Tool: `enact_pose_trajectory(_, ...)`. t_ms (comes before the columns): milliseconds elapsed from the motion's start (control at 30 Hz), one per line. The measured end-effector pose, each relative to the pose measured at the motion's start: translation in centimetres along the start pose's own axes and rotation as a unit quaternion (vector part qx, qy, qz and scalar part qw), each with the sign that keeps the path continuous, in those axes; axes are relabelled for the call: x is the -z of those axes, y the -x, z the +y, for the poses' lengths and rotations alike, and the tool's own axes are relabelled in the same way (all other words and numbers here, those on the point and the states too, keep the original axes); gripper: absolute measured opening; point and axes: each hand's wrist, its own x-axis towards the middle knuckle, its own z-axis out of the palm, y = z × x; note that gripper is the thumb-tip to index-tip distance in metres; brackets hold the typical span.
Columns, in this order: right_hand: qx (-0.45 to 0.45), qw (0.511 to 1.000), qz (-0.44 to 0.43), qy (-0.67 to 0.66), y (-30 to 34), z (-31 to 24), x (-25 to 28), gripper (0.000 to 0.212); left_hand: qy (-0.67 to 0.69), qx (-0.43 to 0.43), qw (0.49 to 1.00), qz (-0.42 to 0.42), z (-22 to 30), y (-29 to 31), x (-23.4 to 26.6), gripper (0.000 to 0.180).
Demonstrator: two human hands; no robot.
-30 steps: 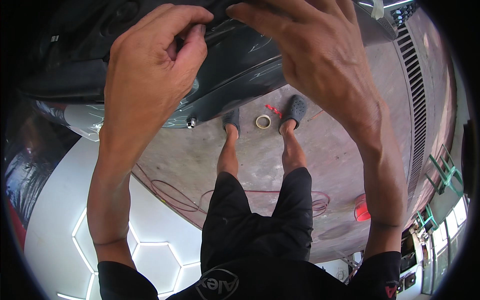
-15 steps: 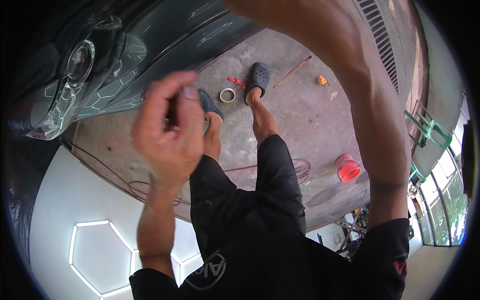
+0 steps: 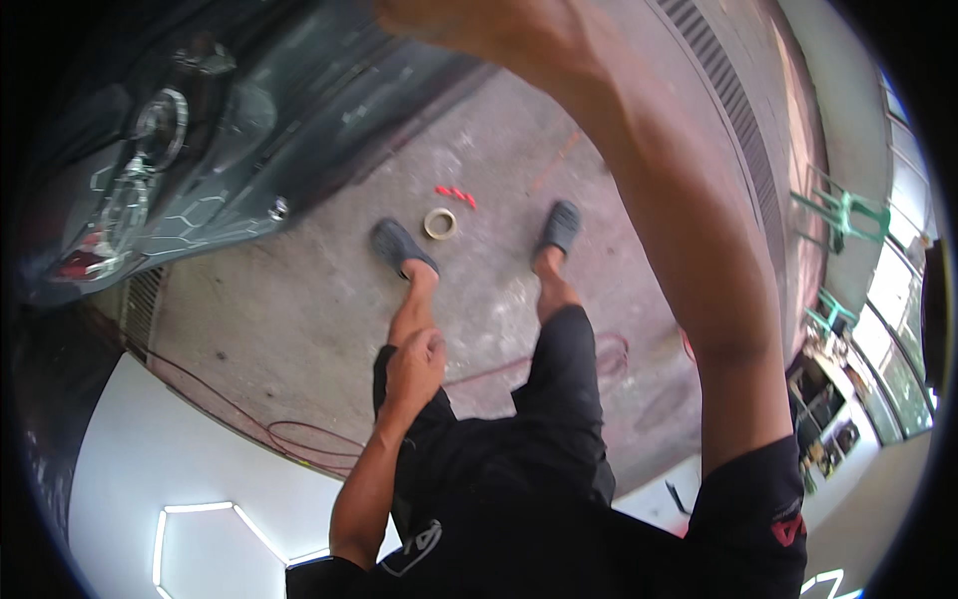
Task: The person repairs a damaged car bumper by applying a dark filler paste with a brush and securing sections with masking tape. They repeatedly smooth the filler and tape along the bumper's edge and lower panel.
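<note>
My left hand [image 3: 416,367] hangs low in front of my left thigh, fingers curled into a loose fist, with nothing visible in it. My right arm [image 3: 679,180] reaches up and across toward the dark grey car [image 3: 309,110]. Only the edge of my right hand [image 3: 404,14] shows at the top of the picture. Its fingers, and anything they hold or touch, are cut off. The car's glossy side, with a round chrome-rimmed lamp [image 3: 160,128], fills the upper left.
Between my clogs, a tape roll [image 3: 428,226] and a red twisted strip [image 3: 456,195] lie on the concrete floor. A thin hose [image 3: 289,439] loops behind me. Green plastic chairs [image 3: 863,215] stand at the right, past a floor grate [image 3: 718,70]. A white wall carries light tubes [image 3: 200,507].
My left hand has dropped from beside the car to my thigh. My feet have shifted and stand wider apart. My right arm has moved left, still reaching up.
</note>
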Motion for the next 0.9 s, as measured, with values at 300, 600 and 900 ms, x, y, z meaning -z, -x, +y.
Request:
enact_pose_trajectory(300,-0.147,0.98,0.077,-0.111,6.4,2.9,3.9,0.054,0.052,0.0,0.992,0.116,6.0,-5.5,-3.5,0.021)
enact_pose_trajectory(600,-0.424,0.845,-0.283,-0.159,42.5,4.9,8.8,0.035,-0.124,-0.311,0.77,0.543,29.3,-13.6,15.5,0.023)
enact_pose_trajectory(900,-0.649,0.671,-0.313,-0.172,63.6,1.4,12.4,0.033,-0.374,-0.331,0.7,0.51,34.5,-20.3,20.9,0.045)
